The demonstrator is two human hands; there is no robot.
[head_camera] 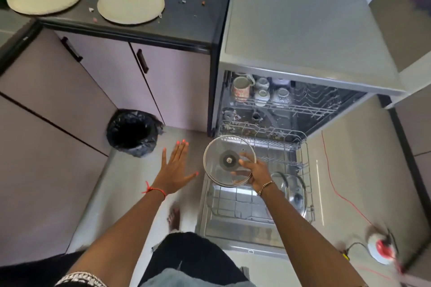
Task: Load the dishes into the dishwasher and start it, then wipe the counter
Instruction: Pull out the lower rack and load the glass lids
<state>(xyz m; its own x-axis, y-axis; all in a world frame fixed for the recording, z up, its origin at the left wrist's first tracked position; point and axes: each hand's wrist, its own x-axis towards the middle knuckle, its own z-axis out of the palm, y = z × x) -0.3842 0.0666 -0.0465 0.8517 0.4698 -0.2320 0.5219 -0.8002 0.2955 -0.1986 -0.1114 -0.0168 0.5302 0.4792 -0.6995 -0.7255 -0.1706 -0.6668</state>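
Fingers of our right hand (253, 171) grip a glass lid (224, 158) by its edge, above the left side of the pulled-out lower rack (275, 144) of the dishwasher (303, 30). Our left hand (176, 168) hangs flat beside it, fingers spread wide, holding nothing. A second lid (295, 193) leans at the rack's right edge. Three dirty plates (130, 4) lie on the crumb-strewn desk (198, 28).

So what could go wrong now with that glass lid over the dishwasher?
1. The right hand holds the glass lid by one side only, so it might slip and crack on the lower rack.
2. Put down carelessly, it could knock the other glass lid leaning in that rack.
3. The left hand is open and off to the side, so nothing else steadies the lid.
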